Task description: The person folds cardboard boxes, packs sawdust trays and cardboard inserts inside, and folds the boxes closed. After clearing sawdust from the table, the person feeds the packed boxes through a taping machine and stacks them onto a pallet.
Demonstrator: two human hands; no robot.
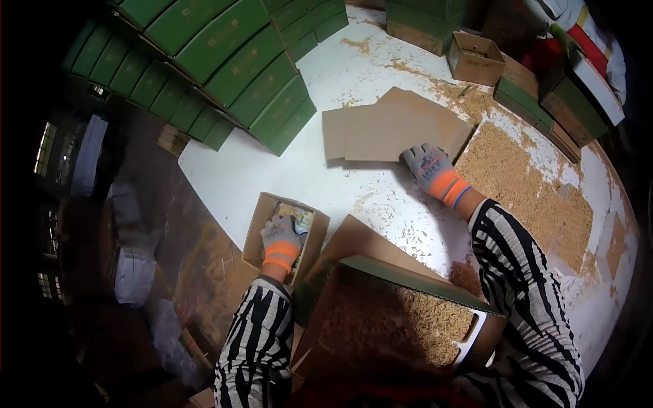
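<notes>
Flat cardboard sheets (371, 132), plain brown, overlapping and fanned out on the white table (238, 170). Small brown cardboard box (317, 239), open-topped, lying at table's edge; yellowish and pale printed items (303, 219) inside, partly hidden.

Narrow bright windows (45, 147) are glowing at the left edge of the frame, while the room around them is sitting in darkness. A brownish floor (197, 272) is showing at lower left, and a white tabletop (354, 75) is catching light across the middle.
</notes>
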